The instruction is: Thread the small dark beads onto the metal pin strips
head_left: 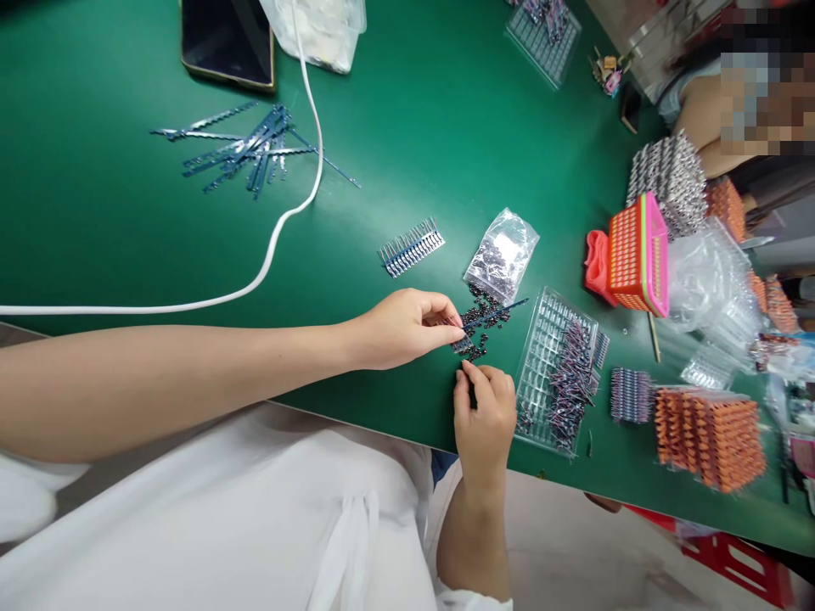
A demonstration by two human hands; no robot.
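My left hand (404, 329) is closed on a small metal comb-like strip (463, 344), held over scattered small dark beads (484, 307) on the green table (356, 255). Just below the strip, my right hand (487, 407) has its thumb and index finger pinched together; what sits between them is too small to make out. A thin dark blue strip (506, 311) lies across the beads. Behind them rests a clear bag (503, 255) of dark pieces. Another assembled row of pins (412, 248) lies further left. Right of my hands is a clear tray (538, 373) with many thin pins.
Blue metal strips (255, 148) lie in a pile at upper left beside a white cable (273, 242), a phone (227, 42) and a plastic container (337, 38). Orange stacks (710, 437), a basket (627, 259) and plastic bags (704, 271) stand right. A person (700, 110) sits beyond.
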